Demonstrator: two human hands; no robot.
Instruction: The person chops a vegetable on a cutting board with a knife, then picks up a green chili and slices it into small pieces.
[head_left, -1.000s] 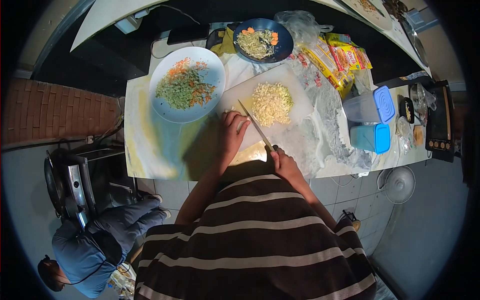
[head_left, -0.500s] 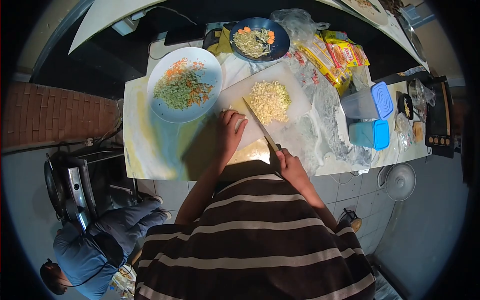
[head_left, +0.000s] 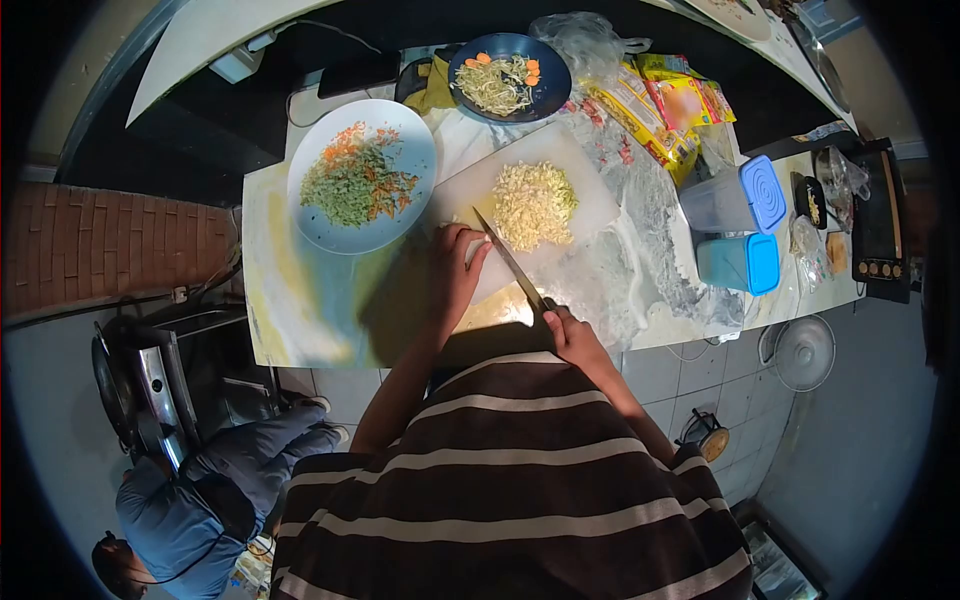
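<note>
My right hand (head_left: pixel 573 335) is closed around the handle of a kitchen knife (head_left: pixel 512 262). Its blade points up and left across the white cutting board (head_left: pixel 590 190), with the edge close by my left fingertips. On the board's lower left, my left hand (head_left: pixel 461 262) has its fingers curled down over a small piece of pale vegetable (head_left: pixel 481 240), mostly hidden beneath them. Just right of the blade lies a heap of finely chopped pale vegetable (head_left: pixel 533 205), possibly cabbage, with some greenish bits along its right side.
A large plate (head_left: pixel 325 232) of chopped green and orange vegetables stands left of the board. Behind are a dark pan (head_left: pixel 555 90) with sprouts and carrot slices, and yellow packets (head_left: pixel 640 110). Two blue-lidded containers (head_left: pixel 765 195) stand right. Another person (head_left: pixel 190 520) is at lower left.
The knife has shifted left, bringing its blade against or very near my left fingertips. My right hand has moved slightly left and down with it. The left hand stays curled in place.
</note>
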